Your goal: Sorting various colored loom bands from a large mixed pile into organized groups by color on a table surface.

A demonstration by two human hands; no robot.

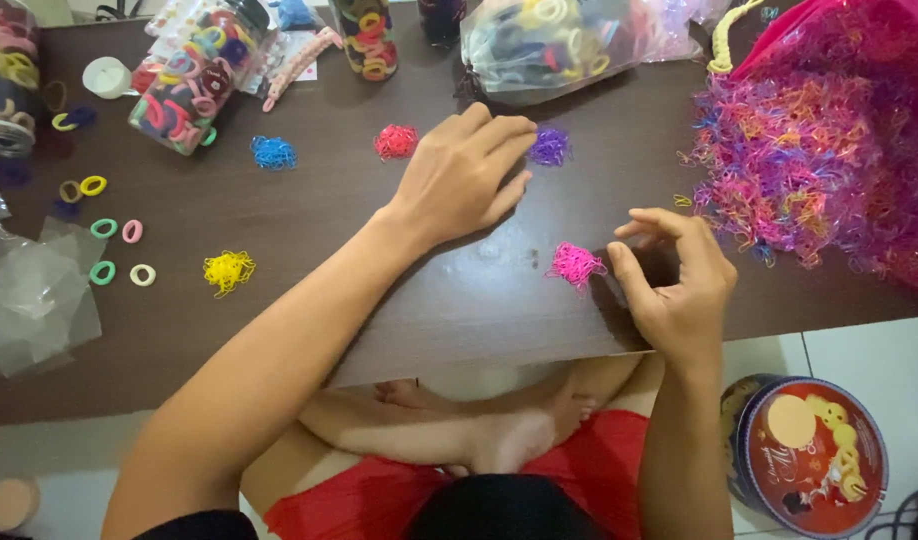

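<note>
As left hand [466, 178] reaches, fingers flat.

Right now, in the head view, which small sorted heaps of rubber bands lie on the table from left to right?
Yellow heap → blue heap → red heap → purple heap, at the left hand fingertips → pink heap, beside the right hand.
</note>
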